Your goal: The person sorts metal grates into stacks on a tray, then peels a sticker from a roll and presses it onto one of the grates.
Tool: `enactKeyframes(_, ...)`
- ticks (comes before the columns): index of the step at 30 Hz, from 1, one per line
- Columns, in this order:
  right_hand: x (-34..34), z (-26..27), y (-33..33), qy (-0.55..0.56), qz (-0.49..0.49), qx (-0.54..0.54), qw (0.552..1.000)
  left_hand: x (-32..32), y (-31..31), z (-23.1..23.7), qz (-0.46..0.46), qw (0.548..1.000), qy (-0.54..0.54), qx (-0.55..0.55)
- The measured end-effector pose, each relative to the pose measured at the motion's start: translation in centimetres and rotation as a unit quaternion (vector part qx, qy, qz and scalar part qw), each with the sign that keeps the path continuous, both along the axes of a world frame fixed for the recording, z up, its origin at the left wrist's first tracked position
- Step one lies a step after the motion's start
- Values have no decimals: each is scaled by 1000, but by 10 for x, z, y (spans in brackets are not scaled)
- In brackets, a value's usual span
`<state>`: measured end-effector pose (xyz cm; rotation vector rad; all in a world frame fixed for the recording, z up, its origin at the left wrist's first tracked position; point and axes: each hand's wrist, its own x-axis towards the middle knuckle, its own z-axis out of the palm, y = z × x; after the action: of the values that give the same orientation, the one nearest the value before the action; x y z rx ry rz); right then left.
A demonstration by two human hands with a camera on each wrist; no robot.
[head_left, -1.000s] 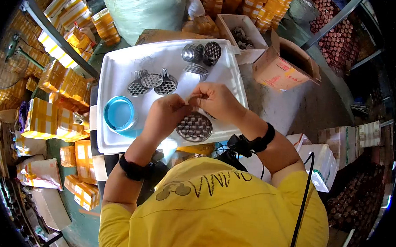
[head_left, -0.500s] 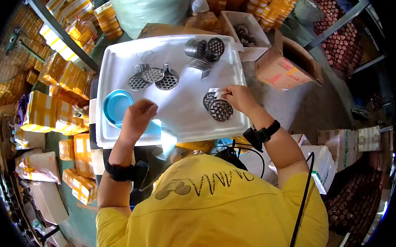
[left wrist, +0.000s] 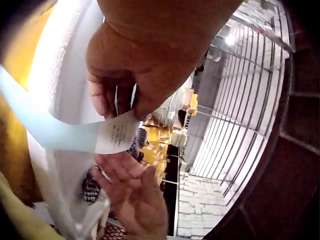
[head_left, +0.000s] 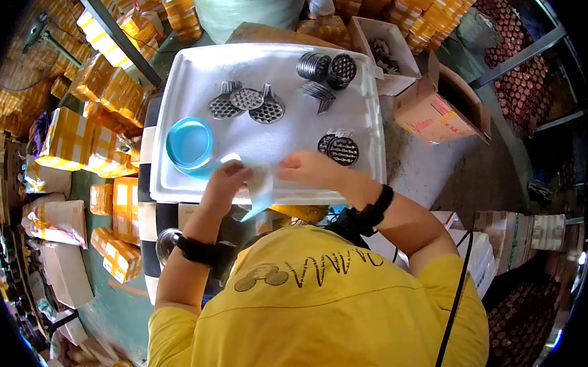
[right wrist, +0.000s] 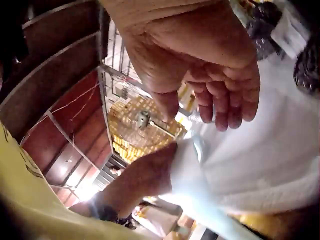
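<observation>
My left hand pinches a pale blue-white paper strip over the tray's front edge. In the left wrist view, the strip's end carries small dark print close under the fingertips. My right hand is just right of the strip; in the right wrist view its palm shows with fingers loosely bent and nothing held. Two round dimpled metal pieces lie overlapping on the tray's right, beyond the right hand. A light-blue round ring-shaped thing sits left, beyond the left hand.
The white tray also holds three patterned metal discs with tabs and stacked metal pieces at the back right. An opened cardboard box and a white foam box stand beyond. Taped cartons crowd the left.
My hands parted from a metal piece, which now lies at the tray's right. The right hand let it go and moved back left. The left hand has taken hold of the paper strip.
</observation>
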<state>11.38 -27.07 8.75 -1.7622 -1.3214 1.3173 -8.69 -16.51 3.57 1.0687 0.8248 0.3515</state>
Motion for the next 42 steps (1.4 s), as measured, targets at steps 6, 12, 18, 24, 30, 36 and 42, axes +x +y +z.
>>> enactKeyframes(6, -34, -22, 23, 268, -132, 9, 954, -2, -12, 33, -20, 978, -149, -146)
enactKeyframes(12, -41, -3, 17, 118, -24, 82, 989, -2, -13, 19, 80, 983, -79, -145)
enactKeyframes(18, -51, 8, 17, -8, -25, 213, 977, 1, -13, 21, 139, 972, -111, -155)
enactKeyframes(24, -47, 4, 21, -142, -1, 325, 935, 9, -7, 4, 165, 957, -124, -204)
enactKeyframes(30, -36, 29, 7, -124, 30, 387, 913, 7, -3, 14, 143, 932, -140, -302)
enactKeyframes(36, 23, 57, -40, 226, -189, 304, 906, -12, 14, -5, -130, 952, 235, 146)
enactKeyframes(42, 49, 43, -64, 83, -313, 268, 907, 16, 43, 57, -63, 770, 303, 558)
